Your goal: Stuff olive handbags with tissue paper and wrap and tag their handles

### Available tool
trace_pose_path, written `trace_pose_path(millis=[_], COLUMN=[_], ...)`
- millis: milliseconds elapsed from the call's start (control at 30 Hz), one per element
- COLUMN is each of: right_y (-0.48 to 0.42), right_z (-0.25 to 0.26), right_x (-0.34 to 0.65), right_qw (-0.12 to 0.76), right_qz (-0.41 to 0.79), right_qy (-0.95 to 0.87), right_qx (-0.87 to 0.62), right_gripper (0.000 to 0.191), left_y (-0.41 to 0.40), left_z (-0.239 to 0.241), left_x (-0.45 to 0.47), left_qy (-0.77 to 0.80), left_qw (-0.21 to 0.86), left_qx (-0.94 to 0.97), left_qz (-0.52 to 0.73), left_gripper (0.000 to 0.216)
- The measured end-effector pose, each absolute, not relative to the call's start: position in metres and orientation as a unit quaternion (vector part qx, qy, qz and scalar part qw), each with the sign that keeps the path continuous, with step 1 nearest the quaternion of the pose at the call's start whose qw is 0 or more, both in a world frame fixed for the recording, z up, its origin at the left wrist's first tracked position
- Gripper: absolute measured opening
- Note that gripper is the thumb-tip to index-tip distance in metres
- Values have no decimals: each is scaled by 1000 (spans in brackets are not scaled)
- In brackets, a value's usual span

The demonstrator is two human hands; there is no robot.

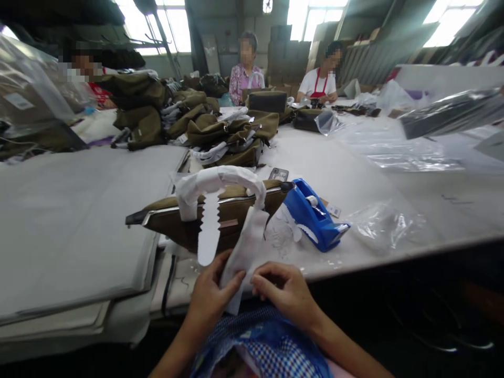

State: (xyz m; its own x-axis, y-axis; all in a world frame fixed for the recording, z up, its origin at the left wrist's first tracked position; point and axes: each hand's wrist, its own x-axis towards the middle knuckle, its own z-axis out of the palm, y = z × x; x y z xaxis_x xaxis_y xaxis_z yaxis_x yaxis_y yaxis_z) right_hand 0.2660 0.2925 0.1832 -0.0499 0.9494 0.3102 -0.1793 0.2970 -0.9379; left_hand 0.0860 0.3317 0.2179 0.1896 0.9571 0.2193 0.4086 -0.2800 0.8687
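An olive-brown bag stands at the near edge of the white table, its handle wrapped in white paper. A strip of white wrapping sheet hangs from the handle down to my hands. My left hand pinches the lower end of that strip between thumb and fingers. My right hand is curled beside it, its fingertips touching the strip's edge. A piece of zigzag-edged tape hangs over the bag's front.
A blue tape dispenser sits right of the bag, a phone behind it, crumpled clear plastic further right. Stacked grey sheets lie left. Piled olive bags fill the middle. Three people sit at the far end.
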Motion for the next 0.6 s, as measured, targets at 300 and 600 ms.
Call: trace_pose_path(millis=[300,600], right_y=[315,337], right_z=[193,174], right_x=[250,267], right_qw=[541,462], right_qz=[320,456], right_qy=[-626,-620], right_qx=[-462,-442], right_gripper=[20,43], left_y=[328,320], left_z=[208,227], left_x=[72,81], left_qy=[521,460], left_qw=[249,453], left_qx=[725,656], left_qz=[375,392], left_gripper=[44,54])
